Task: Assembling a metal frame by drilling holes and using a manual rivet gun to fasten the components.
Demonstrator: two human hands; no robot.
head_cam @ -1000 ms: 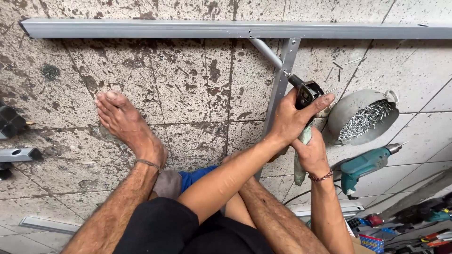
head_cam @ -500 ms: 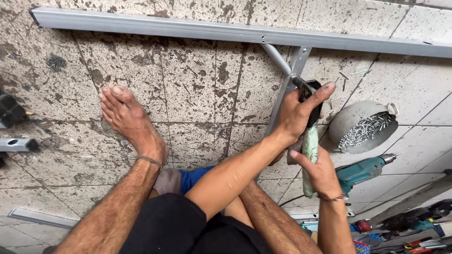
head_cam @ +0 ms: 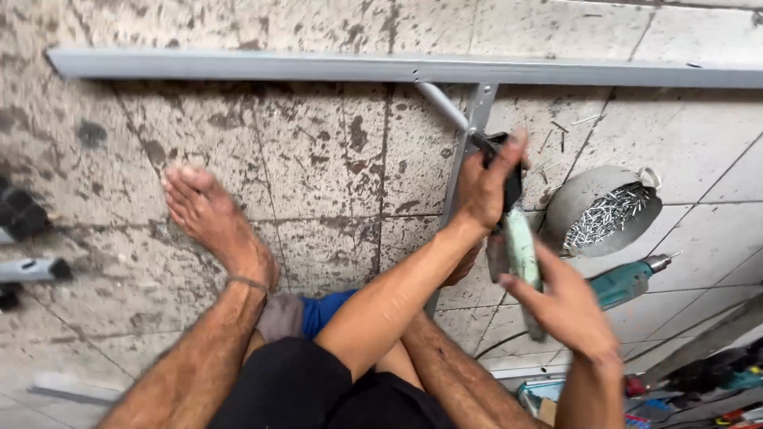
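I sit on a tiled floor with a hand rivet tool (head_cam: 513, 238) that has a silver nose, a black body and pale green handles. Its nose touches the joint where a long grey metal bar (head_cam: 238, 65) meets a shorter crosswise bar (head_cam: 479, 111). My left hand (head_cam: 485, 187) grips the black body of the tool. My right hand (head_cam: 560, 306), blurred, holds the green handles lower down. My bare left foot (head_cam: 214, 226) rests flat on the tiles to the left.
A round metal bowl (head_cam: 584, 191) filled with small silver rivets sits right of the tool. A teal power drill (head_cam: 628, 282) lies below it. Mixed tools crowd the bottom right corner (head_cam: 699, 389). Black and grey objects (head_cam: 24, 238) lie at the left edge.
My right hand has slid lower along the green handles, away from my left hand. The metal frame now sits a little lower in view, and my left hand stays on the tool's body.
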